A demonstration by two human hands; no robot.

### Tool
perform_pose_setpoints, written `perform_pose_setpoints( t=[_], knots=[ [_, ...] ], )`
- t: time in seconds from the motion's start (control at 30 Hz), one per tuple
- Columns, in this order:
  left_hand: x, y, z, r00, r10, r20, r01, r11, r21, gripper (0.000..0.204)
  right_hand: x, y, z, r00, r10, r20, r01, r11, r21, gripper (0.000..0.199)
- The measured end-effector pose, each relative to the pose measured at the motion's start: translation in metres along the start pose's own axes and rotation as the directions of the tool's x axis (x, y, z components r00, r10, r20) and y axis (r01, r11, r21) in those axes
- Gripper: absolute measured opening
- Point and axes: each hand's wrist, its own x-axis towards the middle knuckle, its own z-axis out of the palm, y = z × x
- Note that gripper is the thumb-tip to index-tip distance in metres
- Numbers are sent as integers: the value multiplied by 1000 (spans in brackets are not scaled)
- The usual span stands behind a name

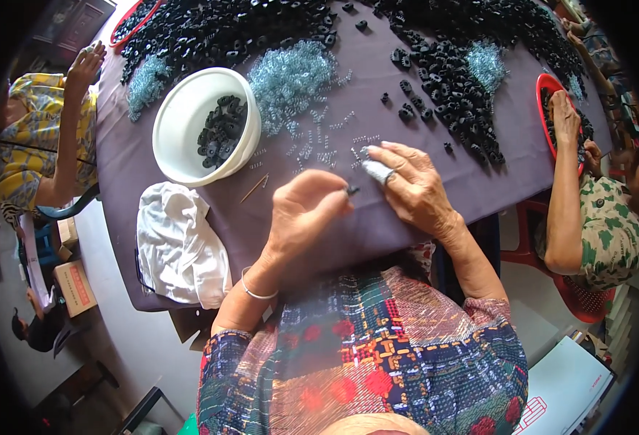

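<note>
The small black plastic piece (351, 191) sits pinched at the fingertips of the left hand (301, 214), low over the purple cloth-covered surface (377, 94), just beside the right hand. Going from the left: a crumpled white cloth (178, 246) lies at the near edge, and above it a round white plastic bowl (203, 125) holds only a shallow clutch of black pieces, so judging by that little is finished. Heaps of small clear-blue metal springs (290, 76) and long banks of loose black plastic pieces (443, 65) remain across the far side, so most looks left to do. The right hand (410, 185) rests flat, fingers spread over scattered springs, its grip pinching nothing I can make out.
</note>
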Motion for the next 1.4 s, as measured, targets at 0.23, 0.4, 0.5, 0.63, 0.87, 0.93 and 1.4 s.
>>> perform_pose_setpoints(
  t=[0.23, 0.4, 0.5, 0.63, 0.87, 0.93, 1.4],
  knots=[
    [4, 22, -20, 571, 741, -353, -517, 659, 547, 18, -13, 0, 2, 995, 89, -39, -87, 995, 37, 32],
    [5, 47, -48, 476, 807, -350, -40, 418, 908, 15, -11, -5, 1, 991, 112, -67, -108, 992, 65, 31],
    [17, 44, -69, 506, 793, -340, -18, 404, 915, 16, -12, -2, 6, 967, 195, -165, -187, 980, 65, 25],
    [18, 40, -71, 517, 812, -272, 32, 299, 954, 22, -7, 3, 6, 946, 219, -238, -218, 975, 32, 22],
    [13, 29, -16, 696, 709, 113, -403, 256, 879, 29, -6, 14, 6, 902, 286, -324, -311, 950, -27, 24],
    [9, 18, 1, 801, 570, 181, -441, 358, 823, 24, -10, 19, 4, 877, 349, -330, -381, 924, -37, 23],
    [18, -29, 13, 826, 551, 124, -481, 573, 663, 25, 4, 12, 17, 937, 215, -274, -237, 970, -49, 20]
  ],
)
